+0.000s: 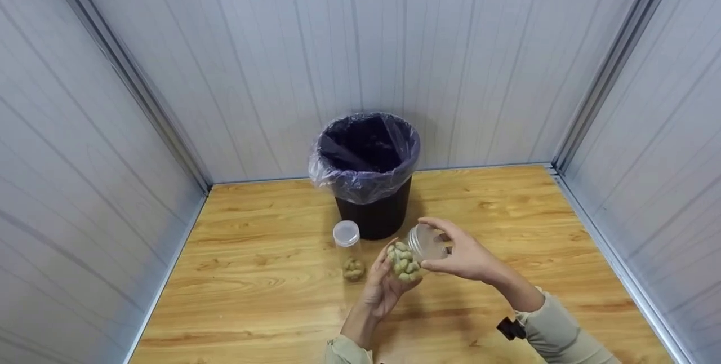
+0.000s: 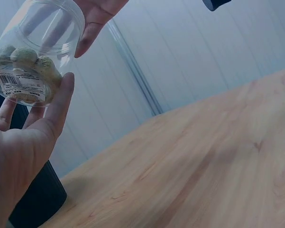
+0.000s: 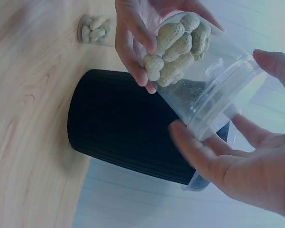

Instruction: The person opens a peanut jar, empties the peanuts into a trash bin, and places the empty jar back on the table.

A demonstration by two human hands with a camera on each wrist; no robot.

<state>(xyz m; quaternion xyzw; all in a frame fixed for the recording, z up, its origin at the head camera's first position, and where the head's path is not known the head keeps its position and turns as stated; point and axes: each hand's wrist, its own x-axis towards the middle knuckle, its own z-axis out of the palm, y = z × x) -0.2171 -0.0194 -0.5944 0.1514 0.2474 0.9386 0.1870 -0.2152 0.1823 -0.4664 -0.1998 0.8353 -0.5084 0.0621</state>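
Note:
A clear plastic jar (image 3: 218,90) of unshelled peanuts (image 3: 175,50) is held tilted between both hands. My left hand (image 1: 382,292) cups its base, fingers bent round the lower wall. With thumb and fingers spread round the ridged rim, my right hand (image 1: 466,255) grips the mouth end. Whether a separate lid sits on that end, I cannot tell. The left wrist view shows a white barcode label (image 2: 21,85) on the jar's base. A second clear jar (image 1: 347,243) stands upright to the left, with a whitish lid and peanuts at its bottom.
Just behind the jars stands a black waste bin (image 1: 374,214) lined with a translucent bag (image 1: 366,183). The wood-grain table (image 1: 253,274) is enclosed by pale panel walls (image 1: 253,60) at the back and both sides.

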